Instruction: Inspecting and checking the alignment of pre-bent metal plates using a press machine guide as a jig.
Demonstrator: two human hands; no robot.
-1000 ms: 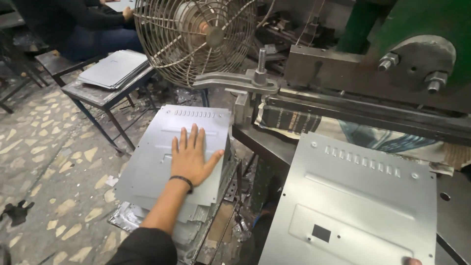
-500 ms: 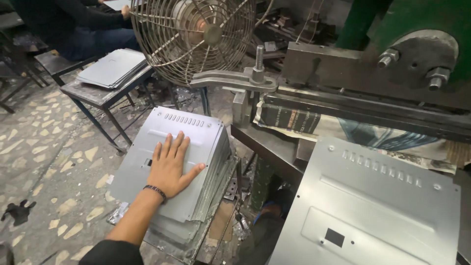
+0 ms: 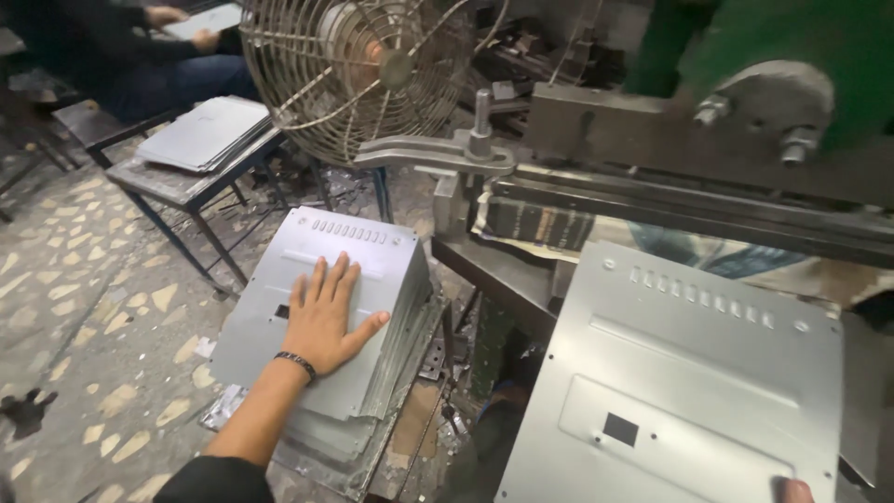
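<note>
fingertip of the right hand (image 3: pixel 794 489) shows at the bottom edge, pressed on the near corner of a grey panel (image 3: pixel 689 373); the rest of that hand is out of frame, so whether it grips or only rests cannot be told. the panel lies flat on the press bed, with a row of slots along its far edge and a small square hole near its middle. to the left, lower down, the left hand (image 3: pixel 326 317) lies flat, fingers spread, palm down on the top sheet of a stack (image 3: pixel 372 270) of like panels; it grasps nothing. a dark band circles that wrist. the stack sits just beside the press frame, its sheets slightly fanned at the right edge, above a speckled floor (image 3: pixel 84 317). beyond the panel, the press bar (image 3: pixel 670 200) runs across, with bolts and a green housing above it. farther back a wire-guard fan (image 3: pixel 358 70) stands behind the stack. to its left a small table (image 3: pixel 154 177) carries more sheets (image 3: pixel 205 130), and a seated person (image 3: pixel 140 47) in dark clothes holds another sheet at the top edge.
</note>
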